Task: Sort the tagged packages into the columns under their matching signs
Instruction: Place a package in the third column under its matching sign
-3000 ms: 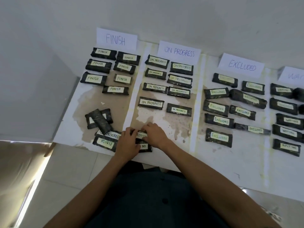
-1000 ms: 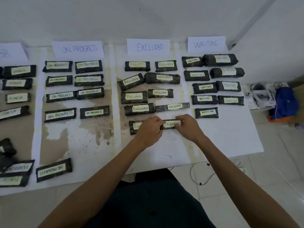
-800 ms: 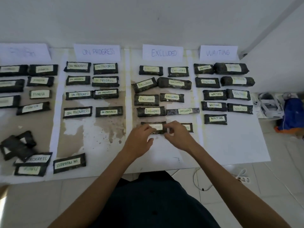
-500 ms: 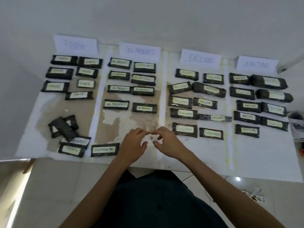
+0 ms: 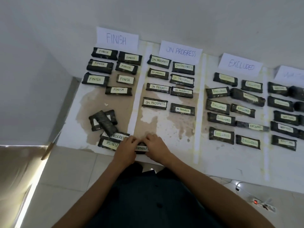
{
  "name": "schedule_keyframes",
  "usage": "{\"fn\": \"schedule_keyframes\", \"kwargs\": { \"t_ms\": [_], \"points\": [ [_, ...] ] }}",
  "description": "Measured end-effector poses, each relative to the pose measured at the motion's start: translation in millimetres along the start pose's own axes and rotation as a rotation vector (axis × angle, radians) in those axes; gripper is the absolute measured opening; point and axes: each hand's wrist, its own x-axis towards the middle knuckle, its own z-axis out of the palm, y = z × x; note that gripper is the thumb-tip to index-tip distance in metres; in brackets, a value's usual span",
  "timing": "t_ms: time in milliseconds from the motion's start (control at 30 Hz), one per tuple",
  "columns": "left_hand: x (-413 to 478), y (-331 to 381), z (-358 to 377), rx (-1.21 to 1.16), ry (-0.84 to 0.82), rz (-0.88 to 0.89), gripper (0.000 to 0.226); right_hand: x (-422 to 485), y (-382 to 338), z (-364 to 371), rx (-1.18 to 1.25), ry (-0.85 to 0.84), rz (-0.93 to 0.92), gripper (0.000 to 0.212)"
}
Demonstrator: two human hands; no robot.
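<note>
At the table's near edge, my left hand and my right hand each grip one end of a dark package tagged ON PROGRESS, its tag upside down to me. Just left lies an unsorted heap: a FINISH package, another ON PROGRESS package, and two dark packages crossed over each other. Paper signs stand at the back: FINISH, ON PROGRESS, EXCLUDED. Several tagged packages lie in rows under each sign.
A fourth column of dark packages runs off the right edge under a cut-off sign. The white table is stained brown in the middle. A power strip and cable lie on the tiled floor at the right.
Both hands left the EXCLUDED package in its column, swung left with the camera, and now hold the ON PROGRESS package at the table's near edge.
</note>
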Motion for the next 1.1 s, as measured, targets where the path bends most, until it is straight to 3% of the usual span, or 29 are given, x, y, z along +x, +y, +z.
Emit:
{"fn": "schedule_keyframes", "kwargs": {
  "t_ms": [200, 333, 433, 533, 600, 733, 900, 1067, 1100],
  "points": [
    [13, -7, -12, -0.238, 0.032, -0.019, 0.051, 9, -2, -4, 0.127, -0.041, 0.148, 0.027],
    [29, 3, -27, -0.465, 0.116, -0.146, 0.055, 7, 6, -29, 0.418, 0.026, 0.355, 0.018],
    [41, 10, -37, -0.595, -0.018, -0.275, 0.063, 7, 11, -41, 0.714, 0.106, 0.549, 0.02],
    [53, 15, -38, -0.461, -0.121, -0.136, 0.06, 14, 10, -46, 1.124, 0.179, 0.701, 0.017],
    [61, 18, -39, -0.37, -0.137, -0.062, 0.056, 18, 10, -49, 1.272, 0.212, 0.728, 0.017],
    [77, 23, -43, -0.203, -0.102, 0.041, 0.056, 27, 11, -53, 1.349, 0.261, 0.749, 0.029],
    [112, 24, -50, 0.104, -0.136, 0.181, 0.07, 34, 20, -66, 1.238, 0.237, 0.943, 0.012],
    [143, 16, -50, 0.24, -0.119, 0.289, 0.065, 25, 34, -70, 1.073, 0.231, 1.05, 0.069],
    [145, 14, -48, 0.251, -0.113, 0.304, 0.063, 23, 36, -69, 1.068, 0.238, 1.039, 0.073]
  ]
}}
